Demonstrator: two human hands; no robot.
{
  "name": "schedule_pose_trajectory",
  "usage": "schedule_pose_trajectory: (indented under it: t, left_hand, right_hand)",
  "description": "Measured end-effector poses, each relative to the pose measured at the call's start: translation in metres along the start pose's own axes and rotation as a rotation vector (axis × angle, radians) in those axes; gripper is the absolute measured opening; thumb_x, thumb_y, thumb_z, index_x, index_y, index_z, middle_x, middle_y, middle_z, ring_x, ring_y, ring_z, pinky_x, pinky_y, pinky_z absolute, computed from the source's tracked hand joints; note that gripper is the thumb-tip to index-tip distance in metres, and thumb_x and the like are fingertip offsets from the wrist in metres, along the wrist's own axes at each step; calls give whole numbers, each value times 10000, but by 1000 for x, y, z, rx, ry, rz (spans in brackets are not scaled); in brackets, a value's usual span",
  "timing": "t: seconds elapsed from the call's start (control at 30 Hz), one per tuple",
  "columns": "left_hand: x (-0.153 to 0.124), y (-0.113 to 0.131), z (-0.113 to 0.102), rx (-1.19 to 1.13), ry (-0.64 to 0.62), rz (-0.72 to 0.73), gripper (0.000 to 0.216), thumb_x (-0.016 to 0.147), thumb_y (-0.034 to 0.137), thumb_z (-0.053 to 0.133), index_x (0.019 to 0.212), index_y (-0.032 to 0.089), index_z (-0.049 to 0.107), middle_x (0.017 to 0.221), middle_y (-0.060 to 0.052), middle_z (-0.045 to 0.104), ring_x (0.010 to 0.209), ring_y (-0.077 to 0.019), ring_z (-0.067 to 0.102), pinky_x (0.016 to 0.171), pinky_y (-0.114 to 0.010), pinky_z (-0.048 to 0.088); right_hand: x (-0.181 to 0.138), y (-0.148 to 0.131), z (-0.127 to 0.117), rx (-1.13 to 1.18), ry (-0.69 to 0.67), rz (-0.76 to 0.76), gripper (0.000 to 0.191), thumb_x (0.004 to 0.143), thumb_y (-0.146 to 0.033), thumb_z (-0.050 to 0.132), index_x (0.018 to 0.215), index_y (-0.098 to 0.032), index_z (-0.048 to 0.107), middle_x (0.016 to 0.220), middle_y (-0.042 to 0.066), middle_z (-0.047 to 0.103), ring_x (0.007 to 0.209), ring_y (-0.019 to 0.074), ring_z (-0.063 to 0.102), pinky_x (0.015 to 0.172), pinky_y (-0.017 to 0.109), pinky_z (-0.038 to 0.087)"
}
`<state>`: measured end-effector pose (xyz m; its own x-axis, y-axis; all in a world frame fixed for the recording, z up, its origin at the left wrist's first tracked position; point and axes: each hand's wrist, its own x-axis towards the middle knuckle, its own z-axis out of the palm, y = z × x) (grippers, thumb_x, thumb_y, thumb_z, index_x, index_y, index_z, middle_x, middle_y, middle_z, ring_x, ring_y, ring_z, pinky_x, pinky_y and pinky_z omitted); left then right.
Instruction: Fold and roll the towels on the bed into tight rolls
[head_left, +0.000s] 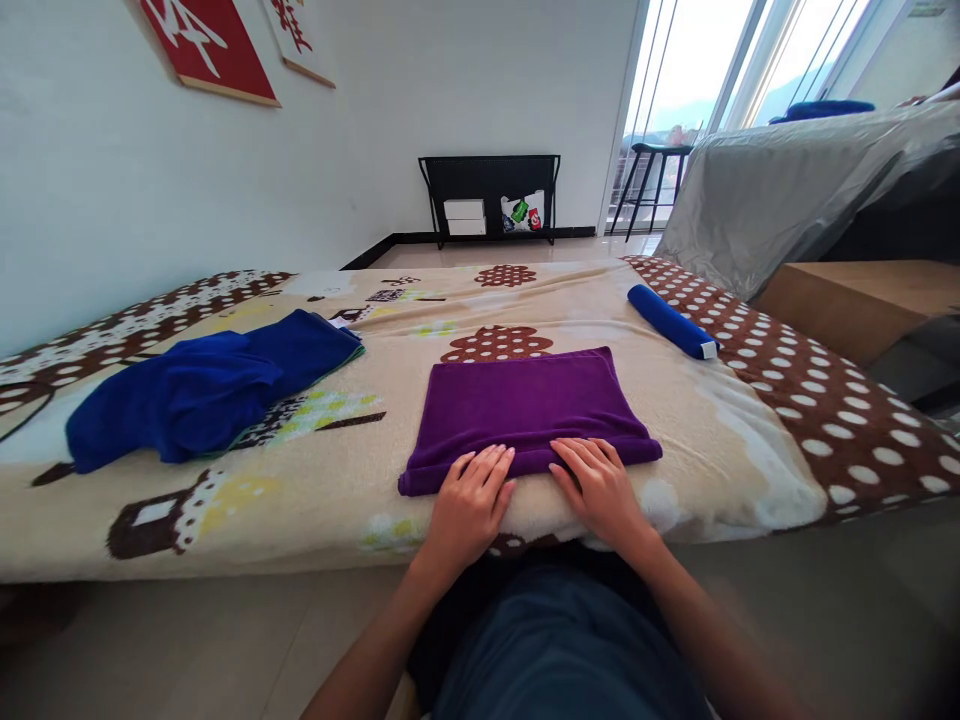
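A purple towel (525, 395) lies on the blanket in front of me, its near edge turned into a thin roll. My left hand (472, 495) rests on that roll left of centre, fingers laid over it and thumb at its near side. On the same roll, right of centre, lies my right hand (598, 485), fingers stretched forward and thumb apart. Neither hand is closed round the cloth. A crumpled blue towel (210, 385) is spread to the left. Off to the right sits a tightly rolled blue towel (671, 320) with a white tag at its near end.
A patterned blanket (720, 440) covers the bed under the towels. At the far wall stands a black rack (491, 185) with white boxes and a printed bag. A stool (652, 180) is by the window. Silvery sheeting (735, 190) drapes furniture at right, near a cardboard box (847, 300).
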<state>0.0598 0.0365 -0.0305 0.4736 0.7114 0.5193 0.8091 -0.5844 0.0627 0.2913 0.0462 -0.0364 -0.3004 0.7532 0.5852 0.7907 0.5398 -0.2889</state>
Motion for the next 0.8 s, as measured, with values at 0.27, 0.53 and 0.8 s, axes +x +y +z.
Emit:
schedule_pose_trajectory:
  t: [0.27, 0.53, 0.8]
  left_hand:
    - [-18, -37, -21, 188, 36, -268, 388, 1013, 316, 416, 1288, 171, 648, 1347, -137, 650, 1290, -318, 580, 1079, -552, 368]
    - [34, 14, 0, -53, -126, -17, 424, 1017, 265, 381, 1378, 170, 581, 1412, -104, 606, 1323, -218, 561, 1070, -415, 453]
    - [-12, -60, -19, 131, -85, -315, 441, 1032, 385, 384, 1400, 227, 570, 1476, -83, 541, 1397, -278, 483, 1111, -516, 405]
  right_hand:
    - [-8, 42, -16, -215, 59, 159, 395, 1045, -368, 388, 1252, -180, 666, 1309, 108, 666, 1245, 264, 598, 1119, 494, 328]
    - [23, -12, 4, -31, -143, -32, 373, 1052, -317, 375, 1300, -222, 636, 1350, 51, 645, 1282, 197, 578, 1111, 410, 380]
    - [3, 74, -18, -231, -50, 213, 420, 1052, -401, 364, 1314, -204, 627, 1386, 87, 615, 1320, 243, 553, 1089, 464, 404]
